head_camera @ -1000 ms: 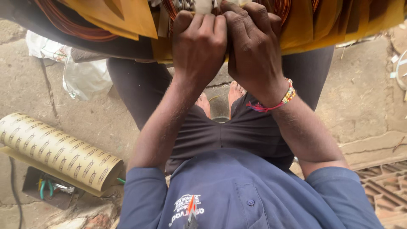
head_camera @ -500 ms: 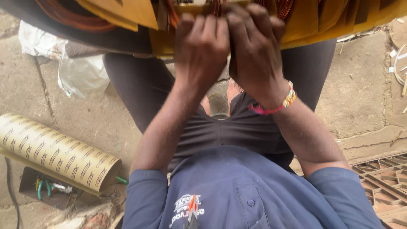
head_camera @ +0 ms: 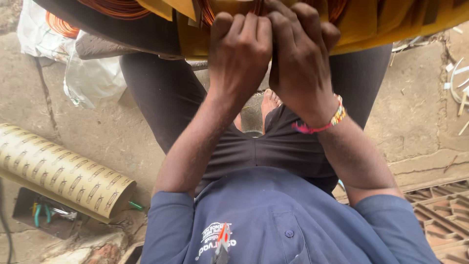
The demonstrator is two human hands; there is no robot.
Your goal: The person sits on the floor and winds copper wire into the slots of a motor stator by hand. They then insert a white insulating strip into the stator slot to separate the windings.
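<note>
Yellow sheets (head_camera: 391, 24) (copper-orange wire (head_camera: 112, 7)); blue shirt (head_camera: 288, 220).

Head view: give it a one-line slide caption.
Both hands, left hand and right hand, grip yellow insulation paper over copper windings.

I saw glossy copper wire coils (head_camera: 112, 7), matt yellow insulation paper (head_camera: 391, 24), a printed paper roll (head_camera: 58, 176), rough concrete floor (head_camera: 420, 122)

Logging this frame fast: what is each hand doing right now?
Left hand: closed, fingers curled onto the yellow insulation paper.
Right hand: closed, gripping the same paper beside the copper windings.
</note>
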